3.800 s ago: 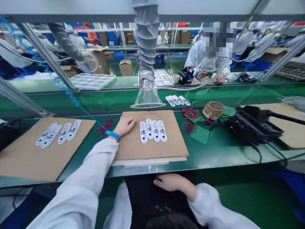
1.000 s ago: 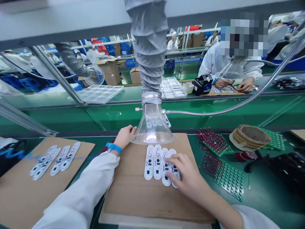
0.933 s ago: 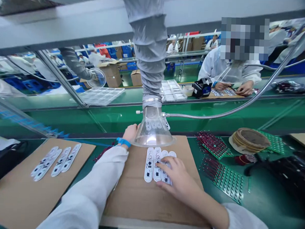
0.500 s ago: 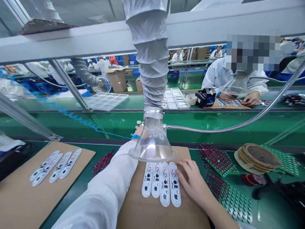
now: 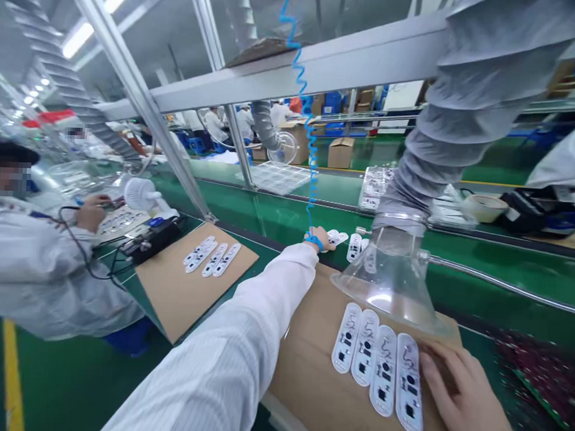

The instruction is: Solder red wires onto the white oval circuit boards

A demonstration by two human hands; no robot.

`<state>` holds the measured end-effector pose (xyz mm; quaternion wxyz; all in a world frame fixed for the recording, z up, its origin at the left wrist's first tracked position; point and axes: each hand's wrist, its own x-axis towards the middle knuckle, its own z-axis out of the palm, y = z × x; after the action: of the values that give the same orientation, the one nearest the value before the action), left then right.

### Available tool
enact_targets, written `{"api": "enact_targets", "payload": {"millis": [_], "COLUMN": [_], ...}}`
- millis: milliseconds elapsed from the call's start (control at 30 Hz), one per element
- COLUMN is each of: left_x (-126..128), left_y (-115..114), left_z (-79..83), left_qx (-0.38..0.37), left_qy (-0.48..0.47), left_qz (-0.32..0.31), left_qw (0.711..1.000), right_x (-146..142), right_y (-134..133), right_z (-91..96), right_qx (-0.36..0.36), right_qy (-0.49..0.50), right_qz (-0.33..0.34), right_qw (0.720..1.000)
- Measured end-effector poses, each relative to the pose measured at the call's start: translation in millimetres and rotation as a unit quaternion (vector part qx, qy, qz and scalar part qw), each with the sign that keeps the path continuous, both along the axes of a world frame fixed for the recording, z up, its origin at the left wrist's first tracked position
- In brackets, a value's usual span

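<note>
My left hand (image 5: 323, 237) reaches far forward onto the green conveyor, wearing a blue wrist strap. Its fingers are closed on a few white oblong circuit boards (image 5: 336, 237), fanned at angles; the fingertips are partly hidden. More white boards (image 5: 355, 248) lie just right of it, some seen through the clear hood (image 5: 391, 282). On the brown cardboard (image 5: 311, 342), several rounded white boards (image 5: 383, 370) with black chips and thin dark red wires stand side by side. My right hand (image 5: 465, 391) rests at the right edge of this row, fingers loosely bent and apart, holding nothing visible.
A grey duct (image 5: 441, 133) hangs above the hood. Left of my arm, another cardboard sheet (image 5: 171, 299) bears several boards. A co-worker (image 5: 45, 270) sits at the left beside a black box (image 5: 152, 239). Dark red wires (image 5: 541, 369) lie at the right. A blue coiled cord (image 5: 311, 141) runs to my wrist.
The view has swung left, so the boards and hood appear farther right. My left hand, mostly behind the hood before, now shows at boards on the conveyor. My right hand stays beside the row.
</note>
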<state>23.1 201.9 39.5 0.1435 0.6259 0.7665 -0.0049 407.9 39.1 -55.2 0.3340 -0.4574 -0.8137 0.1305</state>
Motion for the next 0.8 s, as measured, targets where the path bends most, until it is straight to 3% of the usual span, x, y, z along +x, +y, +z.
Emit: {"api": "enact_targets", "payload": {"millis": [133, 267, 433, 500, 567, 700, 800], "left_x": [-7.3, -8.5, -38.5, -62.0, -88.4, -137.4, -164.8], "left_y": [5.3, 4.7, -15.4, -42.4, -83.8, -184.8, -237.6], "left_z": [-3.7, -7.4, 9.5, 17.7, 21.2, 14.1, 7.1], "left_qx": [-0.011, 0.002, 0.009, 0.018, 0.027, 0.015, 0.012], "left_qy": [-0.004, -0.020, -0.011, 0.003, 0.022, 0.063, 0.093], "left_qz": [0.062, 0.047, 0.052, 0.073, 0.103, 0.163, 0.204], "left_qw": [0.998, 0.999, 0.999, 0.997, 0.994, 0.984, 0.975], "right_x": [1.3, 2.4, 4.5, 4.7, 3.7, -0.6, -3.7], "right_y": [3.9, 4.6, 3.9, 3.4, 2.4, -1.4, -4.6], "right_z": [-3.3, -6.4, -8.1, -8.0, -7.1, -3.7, -1.8], "right_qx": [-0.018, -0.012, -0.020, -0.029, -0.033, -0.028, -0.022], "right_qy": [0.004, 0.014, 0.025, 0.033, 0.040, 0.042, 0.038], "right_qz": [-0.005, -0.017, -0.014, -0.014, -0.015, -0.015, -0.011], "right_qw": [1.000, 1.000, 0.999, 0.999, 0.999, 0.999, 0.999]}}
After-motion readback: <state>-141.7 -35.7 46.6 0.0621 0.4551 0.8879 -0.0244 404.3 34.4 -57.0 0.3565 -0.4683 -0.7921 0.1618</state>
